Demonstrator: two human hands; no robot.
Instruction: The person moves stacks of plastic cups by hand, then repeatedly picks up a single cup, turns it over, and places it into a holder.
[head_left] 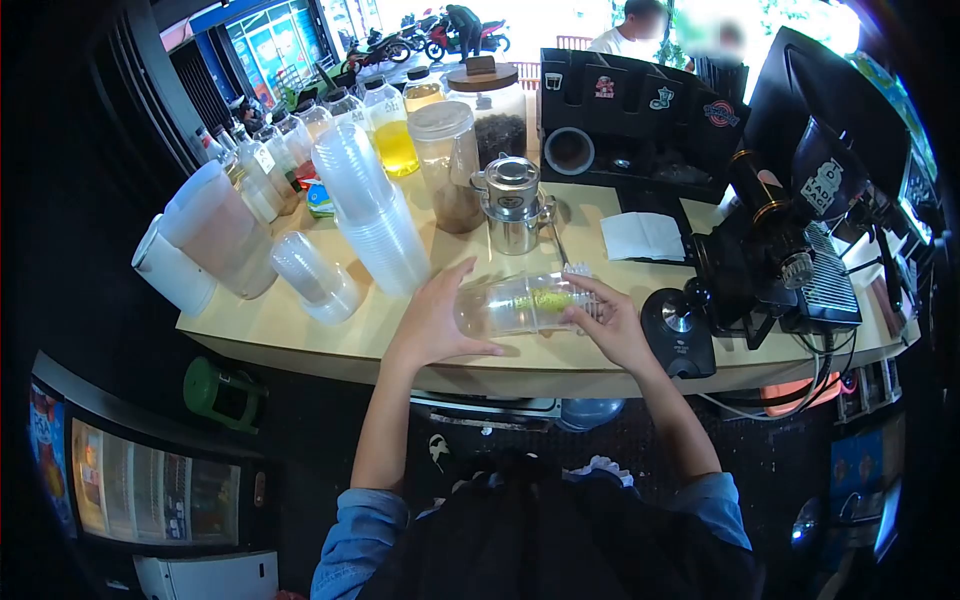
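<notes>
Plainly, fingers of left hand [435, 322] and right hand [612, 328] grip a tipped clear cup [505, 308]; greenish contents [548, 298] blurred.

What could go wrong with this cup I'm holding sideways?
The cup lies on its side between the left hand and right hand, so the green thing inside could slide out. It hangs near the counter edge; a slip could drop it. The cup stack beside the left hand could topple.

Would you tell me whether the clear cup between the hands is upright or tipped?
Tipped: the clear cup lies sideways, one end in the left hand, the other in the right hand.
</notes>
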